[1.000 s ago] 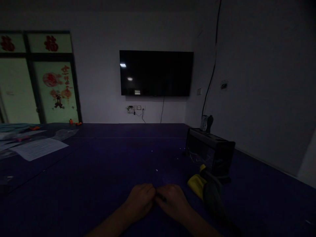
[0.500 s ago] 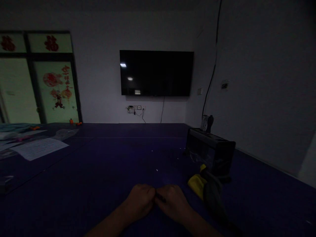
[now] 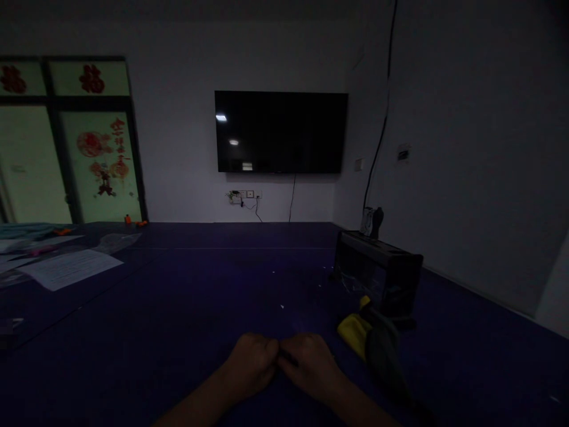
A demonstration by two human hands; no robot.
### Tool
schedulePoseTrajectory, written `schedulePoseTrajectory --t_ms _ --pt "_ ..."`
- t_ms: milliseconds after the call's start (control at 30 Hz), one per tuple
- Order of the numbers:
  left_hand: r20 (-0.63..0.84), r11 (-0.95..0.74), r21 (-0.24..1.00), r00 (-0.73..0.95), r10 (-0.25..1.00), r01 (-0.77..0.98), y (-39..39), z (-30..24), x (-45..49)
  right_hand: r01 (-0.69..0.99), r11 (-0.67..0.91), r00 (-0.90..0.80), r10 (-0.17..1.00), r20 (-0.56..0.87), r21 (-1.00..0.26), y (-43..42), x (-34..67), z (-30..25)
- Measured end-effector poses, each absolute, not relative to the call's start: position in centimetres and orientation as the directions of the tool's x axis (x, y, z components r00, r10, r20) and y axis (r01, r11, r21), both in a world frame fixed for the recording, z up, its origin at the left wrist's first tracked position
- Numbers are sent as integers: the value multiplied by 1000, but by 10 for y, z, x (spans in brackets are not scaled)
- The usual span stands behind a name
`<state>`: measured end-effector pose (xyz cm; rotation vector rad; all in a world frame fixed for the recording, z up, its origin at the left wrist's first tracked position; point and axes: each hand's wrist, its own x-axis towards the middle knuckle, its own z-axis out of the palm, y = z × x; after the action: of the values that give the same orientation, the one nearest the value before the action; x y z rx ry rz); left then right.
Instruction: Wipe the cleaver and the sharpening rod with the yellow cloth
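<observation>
My left hand (image 3: 253,363) and my right hand (image 3: 309,365) meet knuckle to knuckle low in the middle of the head view, above the dark blue table (image 3: 208,296). Both are closed, fingers curled in. A dark patch shows at the right thumb, and I cannot tell whether it is a small object or shadow. Just right of my right hand lies a yellow and dark grey cloth item (image 3: 355,335), possibly a glove. Its exact kind is unclear in the dim light.
Behind the cloth item stands a black box-shaped case (image 3: 377,267) with a small dark device (image 3: 371,223) on top. Papers (image 3: 73,268) and a clear plastic bag (image 3: 116,241) lie at left. Small orange objects (image 3: 141,223) sit at the far edge. A television (image 3: 282,131) hangs on the wall.
</observation>
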<state>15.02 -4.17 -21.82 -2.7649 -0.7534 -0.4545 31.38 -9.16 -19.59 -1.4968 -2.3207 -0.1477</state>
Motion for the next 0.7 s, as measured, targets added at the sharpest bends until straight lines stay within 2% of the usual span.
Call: schedulePoseTrajectory --t_ms 367,700 --pt "388 -809 -215 808 444 547 -39 -221 151 903 421 -369 864 343 -90 -90 315 -199" --pt "417 -832 -201 814 405 517 -39 -221 150 894 436 -375 856 356 -106 -91 315 -197"
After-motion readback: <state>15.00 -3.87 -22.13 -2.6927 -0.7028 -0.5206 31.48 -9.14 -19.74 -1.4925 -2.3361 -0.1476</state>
